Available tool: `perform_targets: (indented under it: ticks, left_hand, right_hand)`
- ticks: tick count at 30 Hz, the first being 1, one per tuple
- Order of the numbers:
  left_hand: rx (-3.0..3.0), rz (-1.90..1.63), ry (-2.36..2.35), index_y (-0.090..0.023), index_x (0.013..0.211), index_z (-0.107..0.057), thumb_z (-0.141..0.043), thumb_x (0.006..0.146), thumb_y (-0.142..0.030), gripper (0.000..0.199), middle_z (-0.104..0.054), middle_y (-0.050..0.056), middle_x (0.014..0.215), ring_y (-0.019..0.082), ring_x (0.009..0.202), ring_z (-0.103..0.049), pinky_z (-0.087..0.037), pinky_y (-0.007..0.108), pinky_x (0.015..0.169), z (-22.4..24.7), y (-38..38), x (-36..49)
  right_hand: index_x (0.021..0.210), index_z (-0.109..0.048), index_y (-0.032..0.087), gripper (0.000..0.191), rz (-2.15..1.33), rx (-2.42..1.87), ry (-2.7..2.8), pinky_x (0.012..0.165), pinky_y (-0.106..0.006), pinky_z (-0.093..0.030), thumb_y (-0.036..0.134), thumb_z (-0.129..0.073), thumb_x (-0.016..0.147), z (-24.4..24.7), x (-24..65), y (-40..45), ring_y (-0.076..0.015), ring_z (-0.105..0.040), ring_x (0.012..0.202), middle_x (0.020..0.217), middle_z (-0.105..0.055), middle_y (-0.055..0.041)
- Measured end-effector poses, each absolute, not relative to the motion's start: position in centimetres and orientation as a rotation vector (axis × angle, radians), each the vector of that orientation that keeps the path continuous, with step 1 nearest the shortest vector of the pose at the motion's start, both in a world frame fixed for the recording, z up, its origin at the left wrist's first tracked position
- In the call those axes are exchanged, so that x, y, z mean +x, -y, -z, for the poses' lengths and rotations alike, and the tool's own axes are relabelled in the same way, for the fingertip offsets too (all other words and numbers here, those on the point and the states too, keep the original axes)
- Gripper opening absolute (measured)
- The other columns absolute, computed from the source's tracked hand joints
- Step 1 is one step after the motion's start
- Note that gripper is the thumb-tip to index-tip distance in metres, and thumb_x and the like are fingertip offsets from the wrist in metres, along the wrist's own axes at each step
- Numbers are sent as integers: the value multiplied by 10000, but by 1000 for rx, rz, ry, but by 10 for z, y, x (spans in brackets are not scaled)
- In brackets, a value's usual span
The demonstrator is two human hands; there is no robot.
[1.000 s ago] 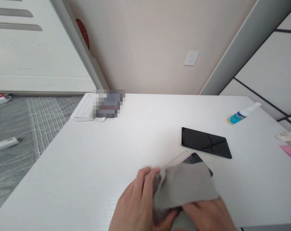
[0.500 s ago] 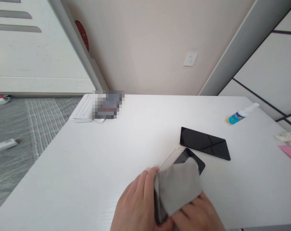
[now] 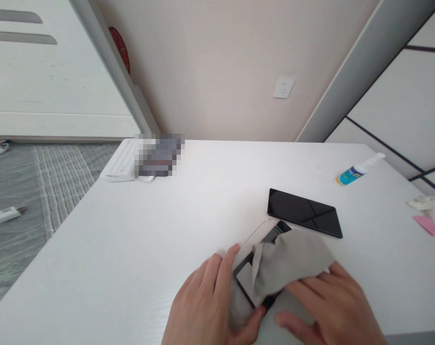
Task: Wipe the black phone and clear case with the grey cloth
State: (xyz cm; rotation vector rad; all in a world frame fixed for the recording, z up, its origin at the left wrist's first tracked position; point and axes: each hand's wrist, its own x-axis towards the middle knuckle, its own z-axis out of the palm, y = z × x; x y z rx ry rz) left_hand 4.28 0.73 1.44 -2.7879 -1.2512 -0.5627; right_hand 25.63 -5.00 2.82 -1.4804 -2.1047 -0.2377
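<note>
My left hand [image 3: 206, 297] is closed along the left side of a dark phone [image 3: 244, 278], with its thumb at the near edge. A grey cloth [image 3: 296, 261] covers much of the phone's face, and its far corner pokes out above. My right hand [image 3: 332, 302] pinches the cloth at its right side, thumb lower down. More grey fabric shows below, between the hands. A pale, thin-edged flat piece [image 3: 255, 235] lies along the phone's far left side; I cannot tell what it is. Beyond the cloth, a black tablet-like device [image 3: 305, 213] lies face up.
On the white table [image 3: 131, 249] a small spray bottle [image 3: 357, 171] lies at the right. A pink slip [image 3: 429, 226] and crumpled white tissue [image 3: 431, 206] are at the right edge. Back left are a white face mask [image 3: 119, 163] and a blurred dark item [image 3: 162, 155].
My right hand has moved right and slightly up, drawing the cloth across the phone. More of the phone's left part shows now. My left hand stays nearly in place.
</note>
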Motion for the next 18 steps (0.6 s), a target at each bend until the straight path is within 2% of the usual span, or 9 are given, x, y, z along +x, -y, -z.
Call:
perform_targets:
  ticks: [2,5,6,8,10,12,14,16,18]
  left_hand:
    - [-2788,579,1263,-127,1438,-450,-840,674,-489,931,-790,84,1039,260,846,-813,-690,342,681,-14,-8,42]
    - [-2813,573,1267,-138,1438,-443,-820,637,-358,913,-791,80,1069,252,870,-812,-690,331,715,-14,-9,40]
    - [-2830,565,1270,-145,1442,-435,-799,599,-296,931,-791,78,1089,249,889,-812,-689,322,731,-14,-9,38]
    - [-2865,535,1277,-151,1451,-424,-777,549,-245,974,-789,73,1107,248,910,-811,-688,312,750,-15,-10,37]
    - [-2858,535,1273,-142,1454,-427,-836,594,-337,972,-789,80,1093,256,901,-813,-693,327,736,-16,-10,37]
    - [-2825,568,1256,-129,1446,-443,-857,670,-505,957,-793,97,1083,270,885,-815,-698,351,714,-15,-10,37]
    - [-2823,586,1270,-131,1448,-446,-843,694,-492,926,-795,103,1112,269,918,-816,-700,349,735,-12,-9,36]
    - [-2870,548,1282,-150,1472,-424,-810,667,-330,911,-792,91,1174,254,985,-811,-693,326,798,-8,-9,34]
    - [-2887,537,1289,-165,1487,-409,-781,651,-277,922,-791,82,1196,252,1004,-808,-690,327,817,-6,-8,33]
  right_hand:
    - [1029,-751,175,578,332,-1540,2139,1097,-390,-412,622,-397,1118,-30,259,45,-218,-745,798,907,-812,-43]
    - [1206,-734,110,490,363,-1306,2249,1308,-428,-231,452,-387,1158,-22,243,40,-226,-753,1044,1158,-816,-70]
    - [1175,-744,147,413,331,-1217,2236,1316,-401,-233,334,-377,1165,-18,237,39,-191,-755,1008,1110,-826,-24]
    - [1011,-752,234,469,196,-1162,2144,1312,-365,-249,163,-310,1148,-13,230,41,-132,-742,819,874,-811,61]
    - [952,-743,251,486,97,-1291,2076,1318,-379,-217,276,-307,1165,-13,232,42,-141,-725,751,788,-774,54]
    - [1169,-747,183,523,113,-1472,2105,1325,-398,-160,489,-323,1156,-13,236,43,-194,-750,883,964,-808,-28]
    - [1351,-678,108,568,212,-1472,2129,1318,-392,-154,506,-323,1155,-11,235,43,-210,-748,917,1039,-814,-61]
    - [1245,-726,191,472,220,-1290,2105,1300,-361,-210,326,-279,1177,-8,231,43,-152,-700,712,827,-789,32]
    - [1032,-751,271,506,146,-1175,2061,1288,-353,-244,234,-265,1170,-6,229,42,-119,-644,597,667,-714,91]
